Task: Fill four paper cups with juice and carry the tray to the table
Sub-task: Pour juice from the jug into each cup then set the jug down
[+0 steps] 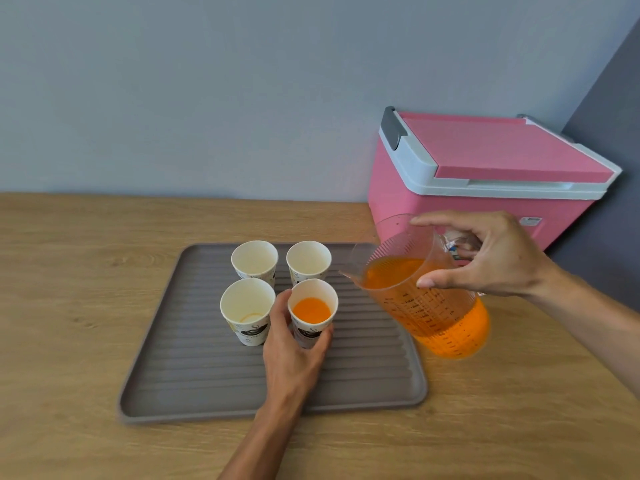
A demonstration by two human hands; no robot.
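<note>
Several white paper cups stand in a square on a grey ribbed tray (207, 382). The near right cup (313, 311) holds orange juice, and my left hand (294, 351) grips its side. The near left cup (246, 308) has only a trace at its bottom. The far left cup (254, 259) and far right cup (308, 260) look empty. My right hand (491, 254) holds a clear measuring jug (426, 296) of orange juice, tilted with its spout toward the cups, just right of the tray. No juice is streaming from the spout.
The tray lies on a wooden counter (69, 271) against a grey wall. A pink cooler box (485, 181) with a white rim and closed lid stands at the back right, right behind the jug.
</note>
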